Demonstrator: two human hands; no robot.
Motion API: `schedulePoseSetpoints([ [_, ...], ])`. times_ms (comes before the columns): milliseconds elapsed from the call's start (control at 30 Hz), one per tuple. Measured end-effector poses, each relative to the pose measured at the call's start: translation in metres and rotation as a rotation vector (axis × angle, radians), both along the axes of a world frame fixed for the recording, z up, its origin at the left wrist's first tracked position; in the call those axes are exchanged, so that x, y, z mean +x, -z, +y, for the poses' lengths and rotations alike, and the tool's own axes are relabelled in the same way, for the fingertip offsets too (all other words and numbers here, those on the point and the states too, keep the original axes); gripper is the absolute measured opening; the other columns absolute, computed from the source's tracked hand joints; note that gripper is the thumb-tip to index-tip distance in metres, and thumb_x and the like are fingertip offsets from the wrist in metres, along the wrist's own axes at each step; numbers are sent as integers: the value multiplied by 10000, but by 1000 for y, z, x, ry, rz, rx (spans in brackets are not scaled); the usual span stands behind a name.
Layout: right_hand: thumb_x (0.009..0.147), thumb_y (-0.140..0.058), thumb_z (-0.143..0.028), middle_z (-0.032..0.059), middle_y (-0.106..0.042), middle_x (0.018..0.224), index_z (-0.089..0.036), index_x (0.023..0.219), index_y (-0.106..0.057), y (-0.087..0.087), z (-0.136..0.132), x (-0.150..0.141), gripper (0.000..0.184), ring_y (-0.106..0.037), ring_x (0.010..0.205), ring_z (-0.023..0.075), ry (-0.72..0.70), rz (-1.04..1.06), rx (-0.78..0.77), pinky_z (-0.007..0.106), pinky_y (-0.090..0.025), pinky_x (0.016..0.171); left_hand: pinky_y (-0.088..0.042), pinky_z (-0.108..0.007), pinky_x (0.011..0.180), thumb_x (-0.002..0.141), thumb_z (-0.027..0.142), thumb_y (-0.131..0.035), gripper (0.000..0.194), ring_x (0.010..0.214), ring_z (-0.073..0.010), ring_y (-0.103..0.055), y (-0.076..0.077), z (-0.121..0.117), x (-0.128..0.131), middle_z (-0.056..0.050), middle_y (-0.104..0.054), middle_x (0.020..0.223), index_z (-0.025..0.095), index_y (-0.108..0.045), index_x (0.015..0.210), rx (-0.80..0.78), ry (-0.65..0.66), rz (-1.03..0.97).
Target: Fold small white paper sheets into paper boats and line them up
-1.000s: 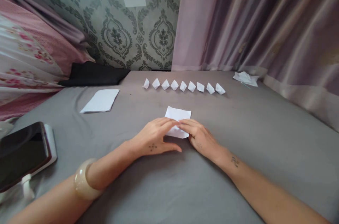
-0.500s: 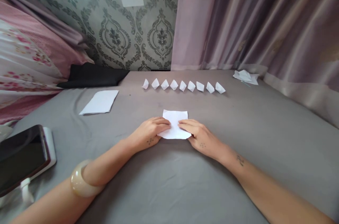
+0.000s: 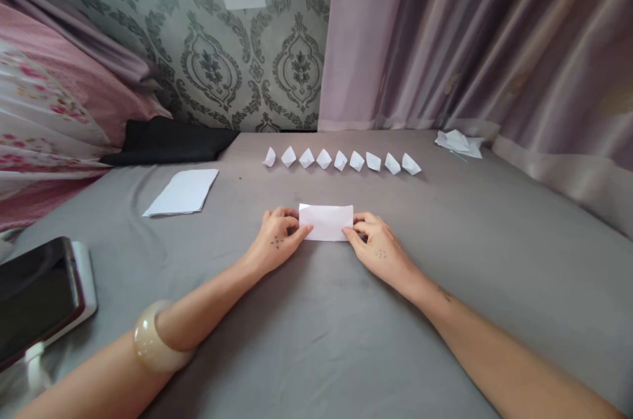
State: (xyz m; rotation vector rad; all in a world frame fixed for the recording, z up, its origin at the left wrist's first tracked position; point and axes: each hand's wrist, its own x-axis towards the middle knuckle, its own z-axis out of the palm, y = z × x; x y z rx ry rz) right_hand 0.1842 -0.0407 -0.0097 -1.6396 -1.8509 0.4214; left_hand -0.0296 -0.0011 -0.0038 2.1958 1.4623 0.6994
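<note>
A white sheet of paper (image 3: 326, 222), doubled over into a wide rectangle, stands in front of me between my two hands. My left hand (image 3: 281, 234) pinches its left end, thumb on the near face and fingers behind. At the other end my right hand (image 3: 373, 237) grips the sheet the same way, with the thumb at the lower right corner. Beyond the hands, several small folded white paper shapes (image 3: 324, 159) stand in a row across the grey cloth (image 3: 316, 333).
A stack of white paper (image 3: 182, 193) lies at the left, near a folded black cloth (image 3: 173, 140). A dark-screened phone (image 3: 39, 297) rests on a white stand at the left edge. Crumpled white papers (image 3: 457, 142) sit at the back right beside the curtain (image 3: 469, 43).
The paper went from lying flat and nearly square under my fingers to a narrower, folded rectangle. My hands moved outward to its ends, thumbs now on the near side.
</note>
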Motion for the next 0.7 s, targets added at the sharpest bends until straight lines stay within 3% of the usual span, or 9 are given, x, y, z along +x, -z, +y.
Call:
schedulePoseSetpoints([
  [200, 858, -527, -298, 68, -623, 959, -197, 594, -583, 4, 4, -1, 288, -589, 906, 214, 85, -33, 16, 361, -463, 815, -437, -455, 889, 839, 400, -540, 359, 995, -260, -492, 0, 3, 5, -101, -606, 1017, 162, -654, 597, -24, -77, 19],
  [700, 820, -547, -272, 61, -583, 873, -210, 544, -452, 6, 6, -2, 299, -585, 859, 214, 86, -112, 64, 359, -474, 772, -446, -446, 830, 814, 403, -586, 352, 933, -246, -486, 5, 8, 4, -95, -582, 911, 159, -624, 564, 71, -32, 44],
])
